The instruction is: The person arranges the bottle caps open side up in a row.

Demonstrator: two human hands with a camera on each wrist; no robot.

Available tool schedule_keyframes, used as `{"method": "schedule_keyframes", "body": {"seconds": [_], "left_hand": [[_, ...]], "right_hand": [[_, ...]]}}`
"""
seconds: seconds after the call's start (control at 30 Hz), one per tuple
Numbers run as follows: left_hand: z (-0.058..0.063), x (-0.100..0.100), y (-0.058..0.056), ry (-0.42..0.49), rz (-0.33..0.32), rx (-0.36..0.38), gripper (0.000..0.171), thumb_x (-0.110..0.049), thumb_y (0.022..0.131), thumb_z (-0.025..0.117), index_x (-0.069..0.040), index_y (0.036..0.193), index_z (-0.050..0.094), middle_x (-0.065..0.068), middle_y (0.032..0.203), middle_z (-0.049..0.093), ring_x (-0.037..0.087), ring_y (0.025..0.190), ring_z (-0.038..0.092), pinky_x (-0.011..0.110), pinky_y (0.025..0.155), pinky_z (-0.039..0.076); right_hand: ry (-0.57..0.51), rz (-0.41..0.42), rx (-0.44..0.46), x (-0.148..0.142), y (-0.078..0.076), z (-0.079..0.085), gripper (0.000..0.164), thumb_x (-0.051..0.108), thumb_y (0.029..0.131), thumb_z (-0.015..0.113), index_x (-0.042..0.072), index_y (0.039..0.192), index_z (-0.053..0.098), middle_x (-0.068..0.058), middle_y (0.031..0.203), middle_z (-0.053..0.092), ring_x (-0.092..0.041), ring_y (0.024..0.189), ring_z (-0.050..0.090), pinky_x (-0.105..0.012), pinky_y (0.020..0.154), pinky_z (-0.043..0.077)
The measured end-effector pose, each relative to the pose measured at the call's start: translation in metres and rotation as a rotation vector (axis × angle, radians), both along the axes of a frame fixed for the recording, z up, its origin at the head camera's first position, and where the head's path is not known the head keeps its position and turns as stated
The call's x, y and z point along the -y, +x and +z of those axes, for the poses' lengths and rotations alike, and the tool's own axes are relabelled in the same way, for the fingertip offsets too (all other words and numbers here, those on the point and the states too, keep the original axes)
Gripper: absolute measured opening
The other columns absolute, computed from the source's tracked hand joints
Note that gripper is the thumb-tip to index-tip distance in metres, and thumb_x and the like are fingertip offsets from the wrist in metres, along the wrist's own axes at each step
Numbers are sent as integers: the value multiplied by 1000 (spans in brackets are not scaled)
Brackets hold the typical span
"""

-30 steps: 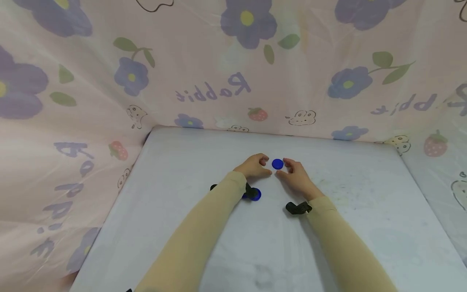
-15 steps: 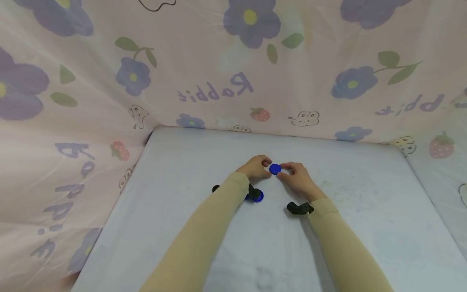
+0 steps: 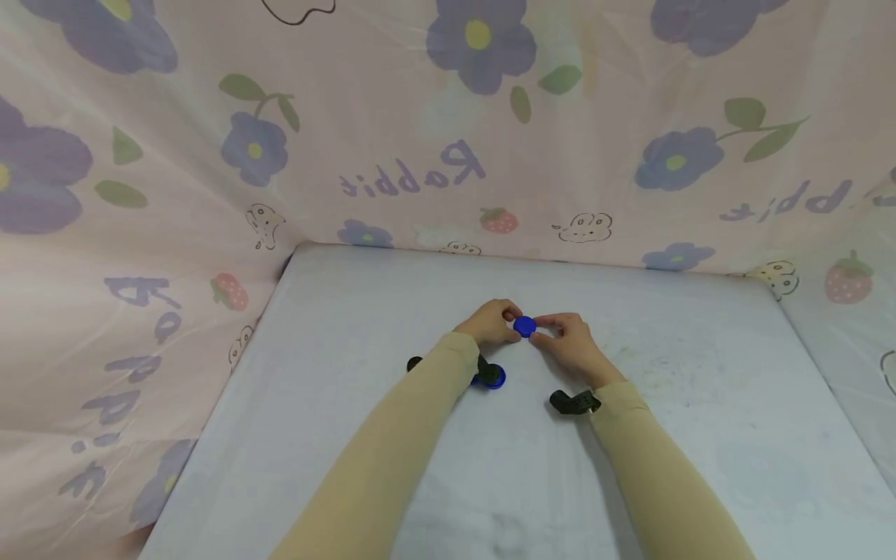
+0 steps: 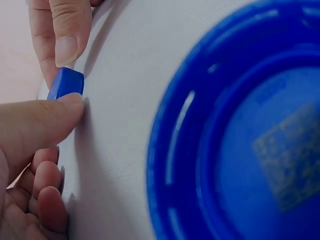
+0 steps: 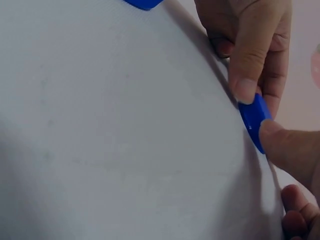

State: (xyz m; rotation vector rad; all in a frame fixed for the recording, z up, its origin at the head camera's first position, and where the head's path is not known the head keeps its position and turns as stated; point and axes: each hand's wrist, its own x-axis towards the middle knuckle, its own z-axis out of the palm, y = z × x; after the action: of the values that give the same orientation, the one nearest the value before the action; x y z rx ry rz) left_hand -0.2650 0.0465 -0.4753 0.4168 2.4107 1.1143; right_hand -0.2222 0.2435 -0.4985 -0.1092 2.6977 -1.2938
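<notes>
A blue round cap (image 3: 525,327) with a ridged side is between my two hands over the white table. My left hand (image 3: 488,323) pinches the cap's left edge between thumb and fingers. On the opposite edge, my right hand (image 3: 570,346) pinches it with thumb and forefinger. In the left wrist view, the cap (image 4: 70,82) appears edge-on, with a thumb at either end. A larger blue round piece (image 4: 200,120), with a raised rim and a square code patch, fills the right of that view. From the head, the left wrist camera partly hides this piece (image 3: 498,378).
The white tabletop (image 3: 350,327) carries faint smudges on the right. Patterned pink cloth (image 3: 392,117) rises behind and beside it. Black wrist cameras (image 3: 574,402) stick out from the tan sleeves (image 3: 392,443). In the right wrist view, a blue edge (image 5: 145,3) shows at the top.
The cap has moved slightly left and nearer me, carried by my right hand, and my left fingers now meet its edge. The larger blue piece stays in place.
</notes>
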Motion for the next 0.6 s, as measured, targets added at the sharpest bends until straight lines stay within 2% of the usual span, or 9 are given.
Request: {"method": "schedule_keyframes", "body": {"seconds": [0.17,0.3,0.4,0.6], "left_hand": [[-3,2,-1,19,4,-4,38,-18,85,76,-12,120,61,-1,106,56,13,97,53,27,89,42],[-1,3,2,47,4,-3,38,-18,85,76,-8,119,61,0,102,59,12,93,55,27,86,43],[2,4,6,60,8,-15,38,-19,85,76,-8,118,61,-2,98,60,11,90,56,26,85,44],[15,14,13,89,-4,-88,37,-22,88,74,-8,120,61,-5,97,60,9,89,57,24,82,46]], "right_hand": [[-8,26,-17,4,1,3,38,26,92,68,6,123,64,-18,131,53,-35,126,40,-53,102,30],[-56,11,17,7,3,4,41,28,94,65,6,128,59,-16,124,60,-30,115,52,-44,96,37],[-88,-9,37,10,5,6,43,28,96,63,5,131,56,-14,116,63,-26,105,57,-36,88,42],[-89,-19,6,17,12,15,43,33,96,61,6,129,57,-11,113,65,-24,103,60,-33,81,46]]}}
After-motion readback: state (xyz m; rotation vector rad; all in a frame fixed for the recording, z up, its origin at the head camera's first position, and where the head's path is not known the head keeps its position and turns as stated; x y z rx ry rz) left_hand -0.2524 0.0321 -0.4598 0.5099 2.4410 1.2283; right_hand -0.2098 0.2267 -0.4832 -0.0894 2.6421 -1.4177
